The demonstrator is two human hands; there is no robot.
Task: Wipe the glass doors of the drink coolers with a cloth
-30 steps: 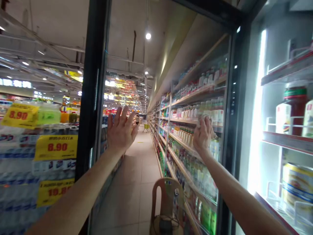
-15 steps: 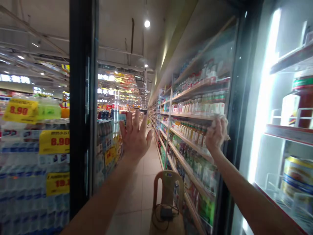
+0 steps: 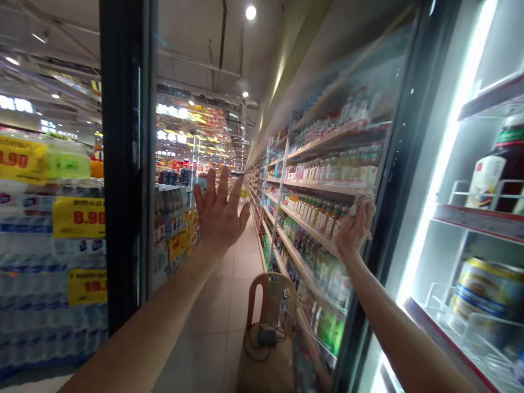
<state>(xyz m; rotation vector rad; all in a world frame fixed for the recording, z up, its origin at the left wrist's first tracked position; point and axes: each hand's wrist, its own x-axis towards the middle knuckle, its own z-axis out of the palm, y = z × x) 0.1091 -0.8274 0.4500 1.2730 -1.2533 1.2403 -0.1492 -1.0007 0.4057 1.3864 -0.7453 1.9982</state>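
Observation:
An open glass cooler door (image 3: 254, 82) stands in front of me, framed in black. My left hand (image 3: 219, 210) lies flat against the glass with its fingers spread, holding nothing. Close to the door's right frame (image 3: 403, 136), my right hand (image 3: 355, 226) presses a crumpled white cloth (image 3: 365, 206) on the glass. Through the pane I see the shop aisle and its shelves of bottles.
The lit cooler interior (image 3: 483, 218) on the right holds bottles and cans on wire-fronted shelves. A brown plastic chair (image 3: 268, 327) with a dark cable and adapter stands beyond the door. Stacked water packs with yellow price tags (image 3: 77, 217) fill the left.
The door has swung further left across my view. My right hand with the cloth slid right toward the door's edge and slightly down. My left hand stayed flat on the glass.

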